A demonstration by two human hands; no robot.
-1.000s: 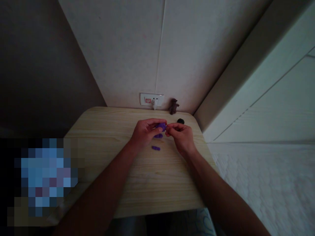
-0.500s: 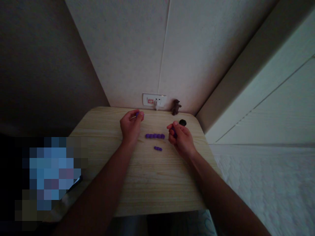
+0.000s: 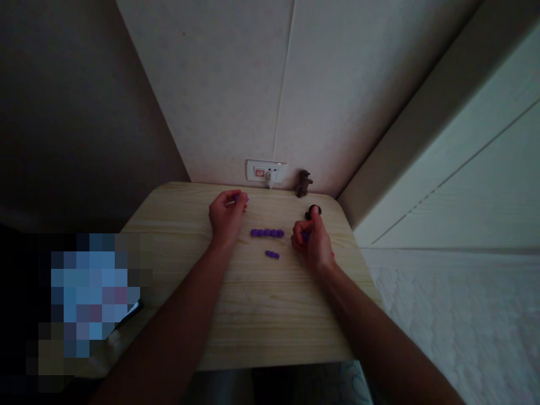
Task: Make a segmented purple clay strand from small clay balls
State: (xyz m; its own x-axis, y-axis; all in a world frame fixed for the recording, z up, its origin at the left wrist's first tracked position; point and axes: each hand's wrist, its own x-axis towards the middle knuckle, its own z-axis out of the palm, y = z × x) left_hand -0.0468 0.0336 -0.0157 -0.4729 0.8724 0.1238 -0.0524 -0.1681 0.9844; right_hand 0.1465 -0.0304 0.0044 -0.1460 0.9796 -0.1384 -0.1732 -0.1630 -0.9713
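Centrally on a pale wooden table (image 3: 253, 315), a long purple row (image 3: 267, 233) of joined lumps lies with its long axis running left to right; a short purple row (image 3: 272, 255), nearer the viewer, slants slightly. The left hand (image 3: 226, 216) pinches a small purple piece (image 3: 241, 198) between thumb and fingers. The right hand (image 3: 316, 244) curls around another purple piece (image 3: 305, 237), its thumb overlapping a round black object (image 3: 314, 210); contact is unclear. Markings on the wall socket (image 3: 253, 170) are too small to read.
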